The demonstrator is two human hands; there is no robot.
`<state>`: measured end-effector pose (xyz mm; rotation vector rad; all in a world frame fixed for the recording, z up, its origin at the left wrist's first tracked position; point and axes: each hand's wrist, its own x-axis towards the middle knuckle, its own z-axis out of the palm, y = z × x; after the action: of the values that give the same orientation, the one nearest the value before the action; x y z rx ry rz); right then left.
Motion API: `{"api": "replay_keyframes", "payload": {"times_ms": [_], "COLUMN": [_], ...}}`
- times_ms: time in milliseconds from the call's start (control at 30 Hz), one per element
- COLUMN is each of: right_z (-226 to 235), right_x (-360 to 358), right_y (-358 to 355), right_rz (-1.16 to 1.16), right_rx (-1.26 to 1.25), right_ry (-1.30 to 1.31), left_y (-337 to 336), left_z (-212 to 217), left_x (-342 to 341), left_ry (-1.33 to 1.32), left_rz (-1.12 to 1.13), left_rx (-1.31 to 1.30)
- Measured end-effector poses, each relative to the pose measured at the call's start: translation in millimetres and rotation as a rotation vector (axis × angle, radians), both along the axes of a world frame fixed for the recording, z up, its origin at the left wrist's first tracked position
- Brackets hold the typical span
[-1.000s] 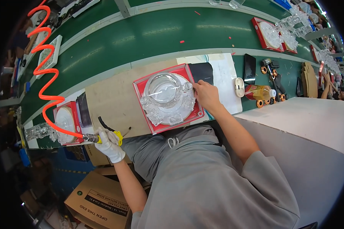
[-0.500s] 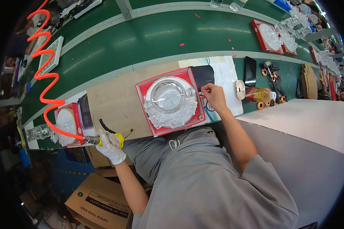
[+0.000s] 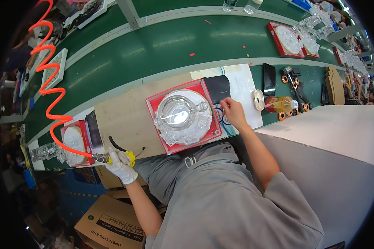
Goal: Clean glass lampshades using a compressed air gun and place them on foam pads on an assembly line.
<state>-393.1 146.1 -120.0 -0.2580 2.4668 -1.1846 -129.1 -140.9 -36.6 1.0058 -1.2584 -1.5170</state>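
Observation:
My gloved left hand (image 3: 121, 167) is wrapped round a yellow air blow gun (image 3: 130, 159), which hangs off the near edge of the bench. An orange coiled hose (image 3: 60, 118) runs up from the gun to the far left. In front of me sits a shallow red tray (image 3: 151, 108) holding a round white base with a clear acrylic piece (image 3: 183, 115) on it, its ring facing up. Bare, my right hand (image 3: 234, 113) hovers just right of the tray, thumb and fingers pinched together. Whatever they may hold is too small to make out.
Another red tray with a clear piece (image 3: 74, 141) stands at the left. Right of my hand are a white case (image 3: 258, 100), a black phone (image 3: 269, 79), a drink bottle (image 3: 279, 104) and a hammer (image 3: 289, 72). Cartons (image 3: 112, 220) stand below the bench.
The whole view has shifted slightly, so the tray and bench sit a little lower. Both hands keep nearly the same pose, the left still gripping the blow gun.

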Motion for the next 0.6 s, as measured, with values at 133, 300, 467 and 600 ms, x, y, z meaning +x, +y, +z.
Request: {"api": "replay_keyframes", "payload": {"times_ms": [133,300,467,600], "right_z": [-7.0,4.9,5.9,10.7], "right_x": [-9.1,-12.5,-16.5,-12.8], "right_y": [-21.6,-31.2,-30.0,-23.3], "right_rz": [0.150,0.297,0.321,0.280], "right_rx": [0.128,0.310,0.351,0.270], "right_ry": [0.171,0.244,0.239,0.176], "left_y": [2.9,3.6,1.1,0.9], "left_z": [2.5,-1.5,-6.1,-2.4], "left_x": [-1.4,2.9,8.4,4.7], "left_ry": [0.003,-0.001,0.023,0.019], "left_rz": [-0.005,0.024,-0.007,-0.006], "left_rx": [-0.011,0.006,-0.013,-0.020]}}
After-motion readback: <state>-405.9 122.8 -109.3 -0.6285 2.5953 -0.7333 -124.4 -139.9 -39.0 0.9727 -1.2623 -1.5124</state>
